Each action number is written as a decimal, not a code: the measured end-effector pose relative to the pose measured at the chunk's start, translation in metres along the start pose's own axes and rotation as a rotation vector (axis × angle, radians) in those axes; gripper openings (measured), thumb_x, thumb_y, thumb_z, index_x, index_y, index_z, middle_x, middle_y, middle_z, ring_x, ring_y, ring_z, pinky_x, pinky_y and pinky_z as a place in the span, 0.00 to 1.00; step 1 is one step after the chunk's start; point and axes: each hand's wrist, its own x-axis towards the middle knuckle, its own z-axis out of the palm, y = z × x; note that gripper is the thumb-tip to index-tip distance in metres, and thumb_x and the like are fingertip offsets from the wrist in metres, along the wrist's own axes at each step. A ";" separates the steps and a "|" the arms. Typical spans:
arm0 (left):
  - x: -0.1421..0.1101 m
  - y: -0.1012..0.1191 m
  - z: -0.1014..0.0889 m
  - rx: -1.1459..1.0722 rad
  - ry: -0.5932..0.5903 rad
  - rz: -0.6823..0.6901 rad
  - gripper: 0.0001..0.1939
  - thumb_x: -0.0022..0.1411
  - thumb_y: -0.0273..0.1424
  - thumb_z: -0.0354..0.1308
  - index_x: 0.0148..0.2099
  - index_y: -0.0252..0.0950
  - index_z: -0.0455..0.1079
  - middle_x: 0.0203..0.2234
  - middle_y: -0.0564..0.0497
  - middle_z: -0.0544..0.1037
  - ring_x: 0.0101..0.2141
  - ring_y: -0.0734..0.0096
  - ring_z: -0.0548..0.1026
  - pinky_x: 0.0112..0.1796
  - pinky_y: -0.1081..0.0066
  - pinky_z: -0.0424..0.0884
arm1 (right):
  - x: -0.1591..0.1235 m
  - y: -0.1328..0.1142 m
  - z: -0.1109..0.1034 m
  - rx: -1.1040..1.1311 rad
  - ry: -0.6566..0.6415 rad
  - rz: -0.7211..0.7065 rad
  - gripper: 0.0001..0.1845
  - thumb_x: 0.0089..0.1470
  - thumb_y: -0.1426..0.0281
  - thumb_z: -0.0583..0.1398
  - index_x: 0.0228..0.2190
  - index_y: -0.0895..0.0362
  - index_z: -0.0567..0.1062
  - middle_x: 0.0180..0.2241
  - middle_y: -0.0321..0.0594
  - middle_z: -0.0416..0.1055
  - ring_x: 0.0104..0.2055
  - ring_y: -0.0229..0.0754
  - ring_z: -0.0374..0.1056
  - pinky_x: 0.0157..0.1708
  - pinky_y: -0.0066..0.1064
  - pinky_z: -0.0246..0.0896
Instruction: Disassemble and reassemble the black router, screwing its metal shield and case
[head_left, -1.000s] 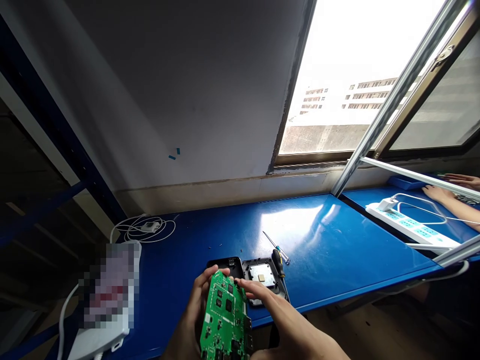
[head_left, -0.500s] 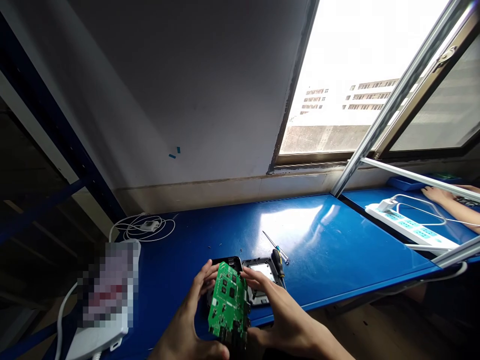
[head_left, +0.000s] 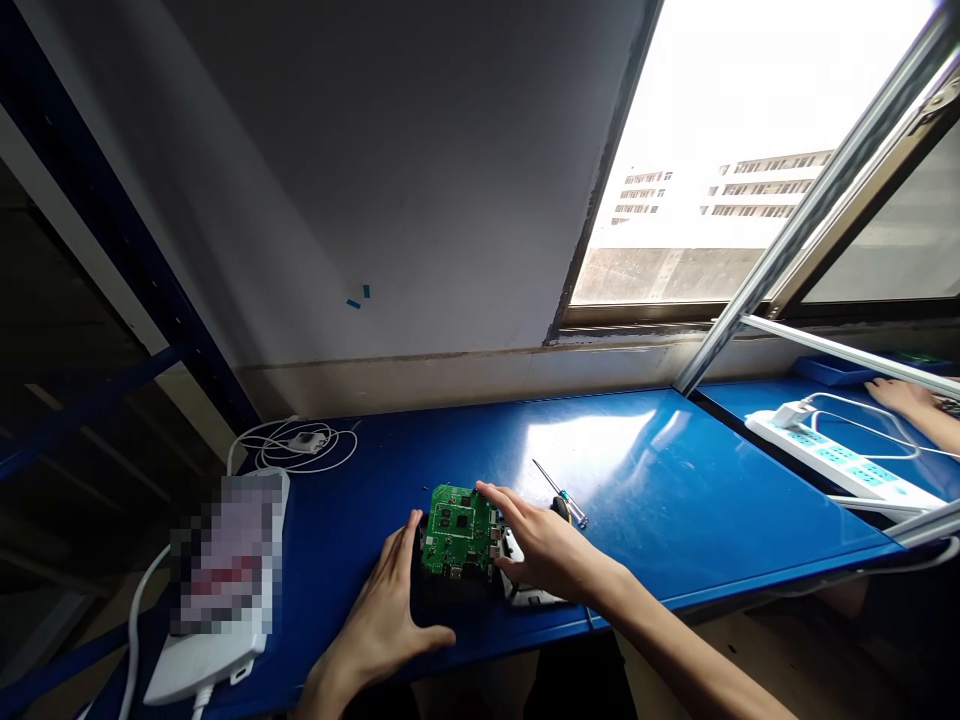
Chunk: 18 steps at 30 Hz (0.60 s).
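Note:
A green circuit board (head_left: 459,530) is tilted over a black plastic case (head_left: 454,598) near the front edge of the blue bench. My right hand (head_left: 544,540) grips the board along its right side, with fingertips at its far corner and the thumb near the ports. My left hand (head_left: 386,600) lies along the left side of the case, fingers stretched and thumb spread in front. Partly hidden under my right hand is a second case half with a pale panel (head_left: 517,580). Behind that hand, a dark-handled screwdriver (head_left: 561,508) shows only in part.
A thin screwdriver (head_left: 561,492) lies behind my right hand. On the left are a white power strip (head_left: 217,655), a blurred-out item and a coiled white cable (head_left: 307,442). At right stand a metal post (head_left: 750,275), another power strip (head_left: 847,465) and another person's hand (head_left: 900,393).
The board has moved away from me and tipped flatter over the black case. My left hand has let go of its edge; my right hand has shifted over the second case half.

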 end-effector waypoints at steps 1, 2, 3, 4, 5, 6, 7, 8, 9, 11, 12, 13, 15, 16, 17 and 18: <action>0.002 0.000 0.001 0.008 0.004 0.023 0.64 0.51 0.33 0.71 0.76 0.47 0.28 0.72 0.38 0.48 0.70 0.41 0.49 0.63 0.40 0.58 | 0.001 0.000 0.000 -0.012 -0.015 -0.002 0.50 0.52 0.76 0.63 0.70 0.56 0.47 0.67 0.59 0.58 0.61 0.60 0.69 0.55 0.50 0.71; 0.005 0.000 0.001 0.018 0.010 0.044 0.62 0.53 0.32 0.69 0.75 0.47 0.28 0.72 0.39 0.49 0.70 0.41 0.49 0.63 0.40 0.57 | 0.002 0.001 0.001 -0.020 -0.031 -0.005 0.50 0.52 0.77 0.63 0.70 0.56 0.48 0.67 0.59 0.58 0.62 0.61 0.67 0.56 0.50 0.70; 0.006 0.000 0.001 0.030 0.012 0.056 0.61 0.53 0.31 0.68 0.75 0.47 0.28 0.72 0.39 0.49 0.70 0.41 0.49 0.64 0.39 0.57 | 0.003 0.001 0.001 -0.023 -0.049 -0.010 0.51 0.51 0.78 0.64 0.70 0.57 0.48 0.68 0.59 0.57 0.63 0.61 0.66 0.57 0.50 0.70; 0.008 -0.001 0.001 0.042 0.014 0.056 0.61 0.53 0.31 0.68 0.76 0.46 0.29 0.72 0.39 0.50 0.71 0.41 0.48 0.64 0.38 0.56 | 0.003 0.001 0.001 -0.021 -0.067 -0.014 0.51 0.50 0.79 0.64 0.70 0.57 0.49 0.68 0.59 0.57 0.64 0.60 0.65 0.58 0.50 0.69; 0.009 -0.002 0.002 0.055 0.013 0.048 0.60 0.53 0.31 0.67 0.76 0.45 0.30 0.72 0.39 0.50 0.71 0.40 0.47 0.64 0.38 0.54 | 0.003 0.001 0.000 -0.018 -0.083 -0.016 0.52 0.49 0.80 0.64 0.70 0.57 0.49 0.68 0.59 0.57 0.65 0.60 0.65 0.59 0.49 0.68; 0.009 -0.003 0.003 0.066 0.012 0.035 0.60 0.51 0.31 0.67 0.76 0.44 0.32 0.72 0.39 0.50 0.71 0.40 0.46 0.65 0.38 0.53 | 0.003 0.001 0.000 -0.017 -0.099 -0.017 0.53 0.49 0.80 0.64 0.70 0.57 0.48 0.68 0.58 0.56 0.65 0.59 0.64 0.59 0.48 0.68; 0.010 -0.004 0.004 0.074 0.010 0.025 0.60 0.50 0.31 0.68 0.76 0.43 0.34 0.72 0.39 0.51 0.71 0.39 0.45 0.65 0.38 0.52 | 0.003 0.001 -0.001 -0.019 -0.112 -0.017 0.53 0.49 0.80 0.65 0.70 0.56 0.48 0.68 0.58 0.56 0.65 0.59 0.64 0.59 0.47 0.68; 0.010 -0.005 0.005 0.082 0.012 0.018 0.60 0.49 0.31 0.68 0.75 0.42 0.35 0.72 0.38 0.51 0.71 0.39 0.45 0.65 0.38 0.52 | 0.003 0.000 -0.001 -0.024 -0.121 -0.018 0.54 0.49 0.80 0.65 0.70 0.56 0.48 0.68 0.58 0.56 0.65 0.60 0.65 0.59 0.47 0.69; 0.010 -0.006 0.006 0.089 0.017 0.019 0.60 0.49 0.31 0.68 0.75 0.41 0.36 0.72 0.38 0.51 0.71 0.39 0.46 0.65 0.38 0.51 | 0.003 0.000 -0.002 -0.033 -0.127 -0.021 0.54 0.49 0.80 0.65 0.70 0.55 0.48 0.68 0.58 0.56 0.64 0.60 0.65 0.58 0.47 0.69; 0.011 -0.006 0.007 0.095 0.035 0.040 0.59 0.48 0.30 0.67 0.75 0.41 0.37 0.71 0.38 0.53 0.71 0.40 0.47 0.66 0.39 0.51 | 0.003 -0.002 -0.003 -0.049 -0.139 -0.039 0.54 0.48 0.80 0.65 0.70 0.56 0.48 0.68 0.58 0.56 0.62 0.61 0.68 0.57 0.48 0.71; 0.011 -0.005 0.007 0.093 0.043 0.056 0.59 0.48 0.30 0.67 0.75 0.41 0.38 0.71 0.39 0.53 0.70 0.41 0.48 0.66 0.39 0.52 | 0.003 -0.003 -0.003 -0.055 -0.144 -0.050 0.53 0.48 0.81 0.65 0.70 0.56 0.48 0.68 0.58 0.55 0.60 0.61 0.70 0.55 0.48 0.72; 0.011 -0.004 0.007 0.090 0.050 0.069 0.59 0.47 0.29 0.67 0.75 0.42 0.38 0.70 0.39 0.54 0.70 0.41 0.50 0.65 0.40 0.53 | 0.004 -0.004 -0.003 -0.061 -0.150 -0.060 0.53 0.48 0.82 0.64 0.70 0.56 0.49 0.69 0.57 0.55 0.58 0.61 0.72 0.53 0.47 0.74; 0.011 -0.001 0.006 0.083 0.057 0.082 0.59 0.47 0.28 0.67 0.74 0.43 0.39 0.69 0.39 0.56 0.69 0.42 0.52 0.65 0.40 0.55 | 0.004 -0.005 -0.002 -0.066 -0.162 -0.068 0.52 0.48 0.82 0.63 0.70 0.55 0.49 0.68 0.56 0.55 0.53 0.59 0.76 0.48 0.46 0.76; 0.011 0.000 0.006 0.083 0.058 0.081 0.59 0.47 0.28 0.67 0.74 0.43 0.39 0.69 0.39 0.56 0.69 0.42 0.52 0.65 0.40 0.55 | 0.005 -0.006 -0.002 -0.066 -0.168 -0.069 0.52 0.48 0.81 0.63 0.70 0.55 0.49 0.68 0.55 0.56 0.51 0.58 0.77 0.47 0.46 0.77; 0.011 0.000 0.006 0.084 0.057 0.077 0.59 0.47 0.28 0.67 0.74 0.44 0.38 0.69 0.39 0.56 0.69 0.42 0.52 0.65 0.39 0.55 | 0.005 -0.006 -0.002 -0.061 -0.176 -0.070 0.52 0.49 0.80 0.63 0.70 0.54 0.49 0.68 0.55 0.57 0.50 0.57 0.77 0.47 0.46 0.77; 0.011 0.000 0.006 0.085 0.054 0.067 0.59 0.47 0.28 0.67 0.74 0.44 0.37 0.70 0.39 0.55 0.69 0.42 0.52 0.65 0.39 0.53 | 0.004 -0.007 -0.002 -0.054 -0.187 -0.071 0.51 0.49 0.80 0.63 0.69 0.54 0.49 0.67 0.54 0.57 0.51 0.58 0.77 0.48 0.46 0.76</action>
